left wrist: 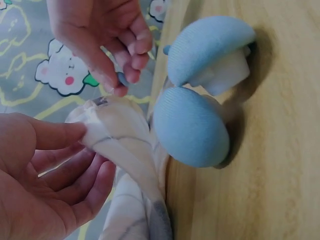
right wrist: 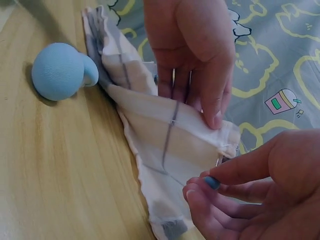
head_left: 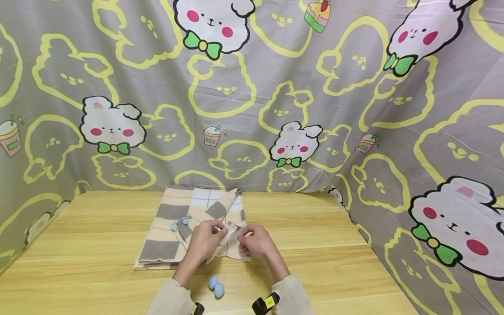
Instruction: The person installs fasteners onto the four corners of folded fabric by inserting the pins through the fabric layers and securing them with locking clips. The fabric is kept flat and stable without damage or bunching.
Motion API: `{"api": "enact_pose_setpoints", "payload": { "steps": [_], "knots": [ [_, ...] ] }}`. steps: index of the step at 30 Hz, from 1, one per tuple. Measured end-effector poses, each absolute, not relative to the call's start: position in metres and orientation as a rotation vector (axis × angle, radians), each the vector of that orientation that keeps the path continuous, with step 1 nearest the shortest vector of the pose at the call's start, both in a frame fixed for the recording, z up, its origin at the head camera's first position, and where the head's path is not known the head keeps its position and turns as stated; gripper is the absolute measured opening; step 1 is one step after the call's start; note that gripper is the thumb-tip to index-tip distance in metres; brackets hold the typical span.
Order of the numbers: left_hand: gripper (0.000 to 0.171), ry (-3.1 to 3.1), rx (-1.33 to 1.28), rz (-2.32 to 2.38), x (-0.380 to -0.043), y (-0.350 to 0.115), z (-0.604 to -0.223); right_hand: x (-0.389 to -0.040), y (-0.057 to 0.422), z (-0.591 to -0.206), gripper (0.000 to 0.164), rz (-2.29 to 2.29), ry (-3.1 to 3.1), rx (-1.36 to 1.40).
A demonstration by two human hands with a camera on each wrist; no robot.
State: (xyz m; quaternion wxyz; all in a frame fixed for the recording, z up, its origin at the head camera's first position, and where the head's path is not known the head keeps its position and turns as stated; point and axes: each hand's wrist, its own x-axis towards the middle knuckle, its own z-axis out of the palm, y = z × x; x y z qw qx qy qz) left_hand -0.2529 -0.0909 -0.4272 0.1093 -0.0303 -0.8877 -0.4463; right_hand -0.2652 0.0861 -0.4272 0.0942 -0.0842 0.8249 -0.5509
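A beige, white and grey checked blanket (head_left: 161, 236) lies folded on the table, its near corner lifted. My left hand (head_left: 204, 240) pinches that corner between thumb and fingers, as the left wrist view shows on the raised cloth (left wrist: 125, 140). Close to the same corner, my right hand (head_left: 257, 240) holds a small blue piece (right wrist: 211, 182) between its fingertips. Two light-blue mushroom-shaped clips (left wrist: 190, 127) with white stems lie on the table in front of the blanket, between my forearms.
More small blue mushroom-shaped pieces (head_left: 185, 221) sit on the blanket's left part, just beyond my left hand. The wooden table (head_left: 315, 262) reaches back to a grey curtain (head_left: 252, 127) printed with cartoon rabbits, which also hangs along both sides.
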Motion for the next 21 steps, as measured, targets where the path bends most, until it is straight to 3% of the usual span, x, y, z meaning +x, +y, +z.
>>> {"api": "enact_pose_setpoints", "payload": {
  "steps": [21],
  "knots": [
    [0.005, -2.623, -0.172, -1.353, -0.2528, -0.0893, -0.4266, -0.2634, 0.0830, -0.4297, 0.009, -1.659, 2.395, -0.248]
  ]
}}
